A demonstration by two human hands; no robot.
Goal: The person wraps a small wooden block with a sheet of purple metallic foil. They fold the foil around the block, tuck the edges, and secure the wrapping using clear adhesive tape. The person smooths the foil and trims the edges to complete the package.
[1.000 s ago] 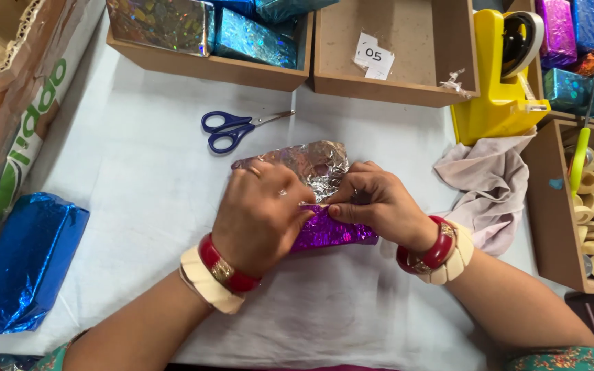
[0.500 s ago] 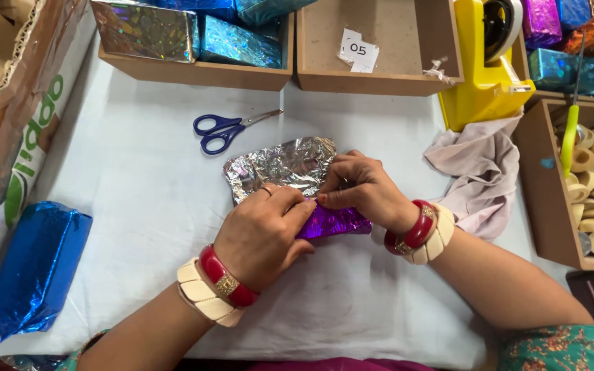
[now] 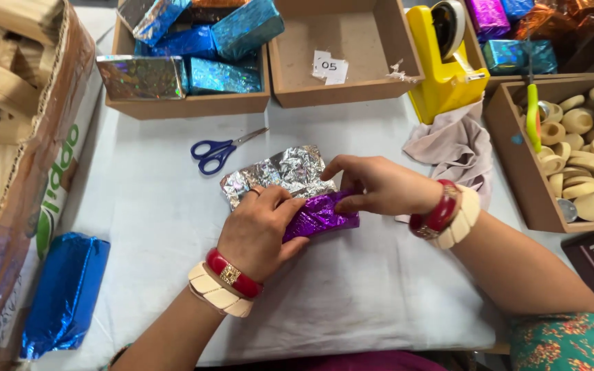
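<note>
- I am seeing a blue foil-wrapped block (image 3: 63, 292) lying at 8 o'clock on the white table cover (image 3: 379, 295), untouched.
- My left hand (image 3: 259, 230) is pressing down, fingers closed over the purple foil parcel (image 3: 321, 214) at table centre.
- Silver foil sheet (image 3: 280, 172) is spreading from under the parcel toward 12 o'clock; blue-handled scissors (image 3: 218, 151) are lying at 11 o'clock.
- My right hand (image 3: 379, 185) is pinching the parcel's right end, thumb under.
- Judgement: foil is light, thin, crinkly, tears easily; the core looks stiff. Best gripped on the long sides.
- Yellow tape dispenser (image 3: 445, 62) is standing at 1 o'clock.
</note>
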